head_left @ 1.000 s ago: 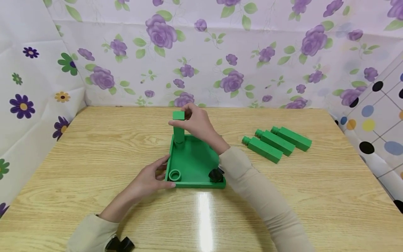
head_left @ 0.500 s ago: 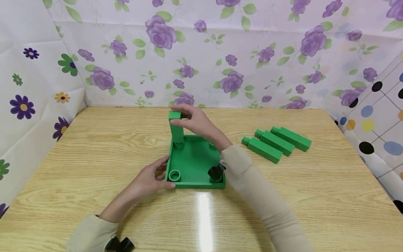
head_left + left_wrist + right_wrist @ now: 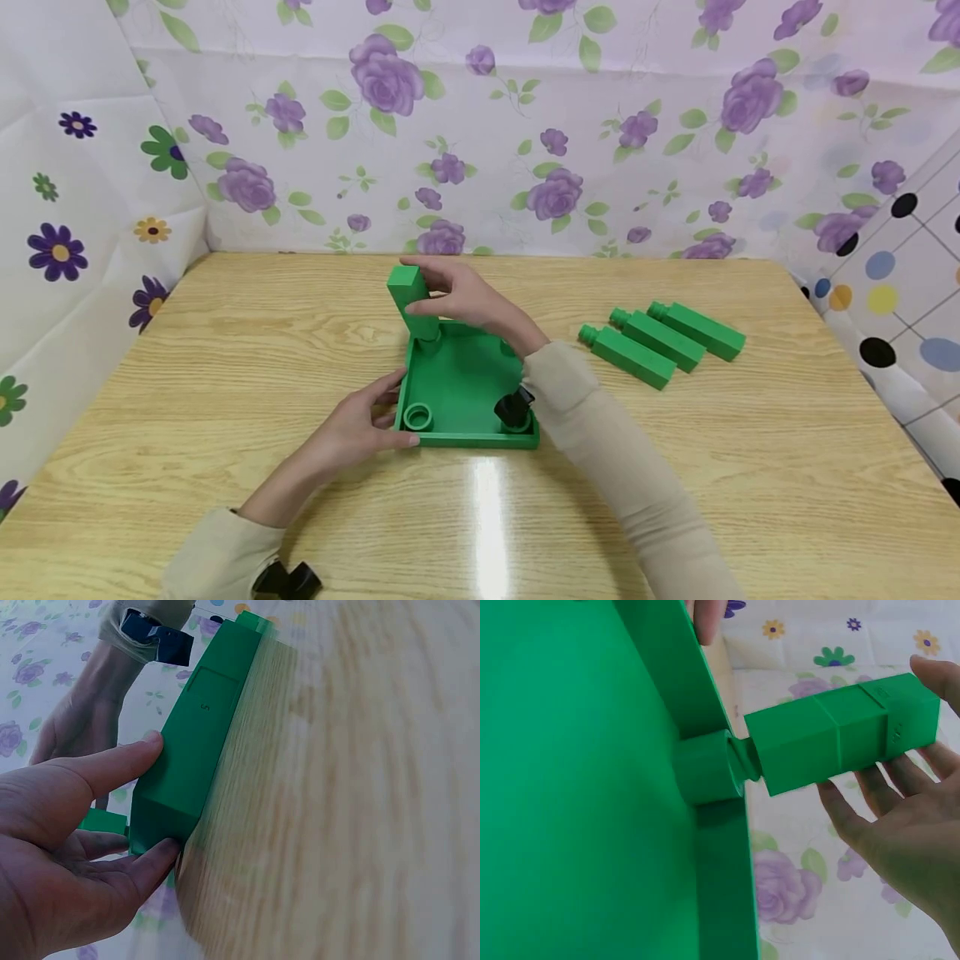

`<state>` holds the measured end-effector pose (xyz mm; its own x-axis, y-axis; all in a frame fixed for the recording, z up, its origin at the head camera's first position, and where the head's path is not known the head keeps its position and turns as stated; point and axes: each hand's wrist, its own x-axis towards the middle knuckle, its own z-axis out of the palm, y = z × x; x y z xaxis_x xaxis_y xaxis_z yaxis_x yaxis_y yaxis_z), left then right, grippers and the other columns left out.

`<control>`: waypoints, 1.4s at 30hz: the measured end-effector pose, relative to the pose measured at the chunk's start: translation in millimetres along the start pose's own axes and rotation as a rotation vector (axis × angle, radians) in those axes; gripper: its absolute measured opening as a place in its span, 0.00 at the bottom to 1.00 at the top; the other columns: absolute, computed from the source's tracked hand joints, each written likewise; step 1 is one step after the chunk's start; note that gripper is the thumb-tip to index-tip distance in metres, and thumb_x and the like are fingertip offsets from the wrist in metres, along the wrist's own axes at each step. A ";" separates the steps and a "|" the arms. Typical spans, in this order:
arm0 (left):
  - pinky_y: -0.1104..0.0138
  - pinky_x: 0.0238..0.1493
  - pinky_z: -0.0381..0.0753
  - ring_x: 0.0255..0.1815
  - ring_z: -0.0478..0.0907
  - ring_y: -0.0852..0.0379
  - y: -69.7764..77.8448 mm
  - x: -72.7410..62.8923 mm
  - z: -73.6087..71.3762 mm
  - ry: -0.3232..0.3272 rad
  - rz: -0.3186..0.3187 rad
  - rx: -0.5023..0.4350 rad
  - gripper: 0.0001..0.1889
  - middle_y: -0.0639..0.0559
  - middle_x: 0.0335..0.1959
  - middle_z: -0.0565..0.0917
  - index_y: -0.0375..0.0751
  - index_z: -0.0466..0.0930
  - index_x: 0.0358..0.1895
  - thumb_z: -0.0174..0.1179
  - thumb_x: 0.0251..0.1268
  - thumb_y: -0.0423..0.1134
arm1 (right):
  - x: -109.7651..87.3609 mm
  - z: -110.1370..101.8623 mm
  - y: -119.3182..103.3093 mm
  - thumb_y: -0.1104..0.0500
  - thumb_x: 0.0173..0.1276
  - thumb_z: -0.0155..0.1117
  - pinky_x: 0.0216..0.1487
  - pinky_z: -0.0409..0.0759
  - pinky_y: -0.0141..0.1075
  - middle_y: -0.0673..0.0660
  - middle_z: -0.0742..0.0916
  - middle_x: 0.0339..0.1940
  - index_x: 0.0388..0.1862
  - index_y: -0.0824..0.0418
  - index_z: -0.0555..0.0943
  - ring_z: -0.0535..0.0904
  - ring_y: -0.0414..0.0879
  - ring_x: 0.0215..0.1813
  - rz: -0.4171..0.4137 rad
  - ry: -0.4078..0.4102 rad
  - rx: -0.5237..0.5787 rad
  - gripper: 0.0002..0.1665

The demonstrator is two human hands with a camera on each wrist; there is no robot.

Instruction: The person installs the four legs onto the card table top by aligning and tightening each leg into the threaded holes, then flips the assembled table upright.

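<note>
- Right hand is held over the far left corner of the green tray, with the forearm stretched diagonally past the tray's right side.
- The green post is held loosely by this hand near its upper end, the thumb set on the near side and the fingers spread around the far side, gaps being seen between them.
- The post is leaned to the left, its threaded neck seated at a slant in the far left socket, part of the thread being visible.
- Left hand is placed at the tray's near left corner, the forearm brought up from the lower left.
- That corner is gripped between the thumb, laid on the near wall's upper edge, and the fingers, bent against the left wall.
- Three more posts are laid side by side on the wooden table, right of the tray, well apart from both hands.
</note>
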<state>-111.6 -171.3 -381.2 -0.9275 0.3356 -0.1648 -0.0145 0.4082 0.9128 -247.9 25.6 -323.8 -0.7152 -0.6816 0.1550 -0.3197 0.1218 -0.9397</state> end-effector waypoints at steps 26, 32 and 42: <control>0.56 0.63 0.72 0.66 0.65 0.41 0.8 0.2 -0.6 0.004 -0.010 0.012 0.49 0.37 0.65 0.69 0.36 0.52 0.76 0.74 0.53 0.35 | -6.0 14.4 -2.1 0.52 0.61 0.72 0.47 0.79 0.34 0.54 0.81 0.44 0.50 0.60 0.72 0.78 0.44 0.47 0.127 0.358 -0.197 0.25; 0.56 0.62 0.73 0.65 0.66 0.40 0.6 -1.4 0.4 0.004 -0.011 0.016 0.49 0.37 0.65 0.69 0.36 0.52 0.76 0.74 0.53 0.36 | -5.8 17.2 -3.0 0.52 0.62 0.72 0.44 0.78 0.36 0.56 0.80 0.40 0.49 0.61 0.70 0.78 0.46 0.43 0.140 0.375 -0.216 0.26; 0.56 0.62 0.73 0.65 0.66 0.41 0.5 -1.0 0.5 0.000 -0.003 -0.005 0.49 0.37 0.65 0.69 0.36 0.52 0.76 0.74 0.52 0.35 | -4.6 14.0 -3.0 0.50 0.67 0.67 0.51 0.77 0.37 0.55 0.81 0.51 0.67 0.58 0.70 0.76 0.47 0.53 0.171 0.317 -0.229 0.33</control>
<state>-110.5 -171.0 -380.8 -0.9276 0.3340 -0.1675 -0.0192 0.4053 0.9140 -235.0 18.3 -325.9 -0.9143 -0.3861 0.1228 -0.2842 0.3952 -0.8735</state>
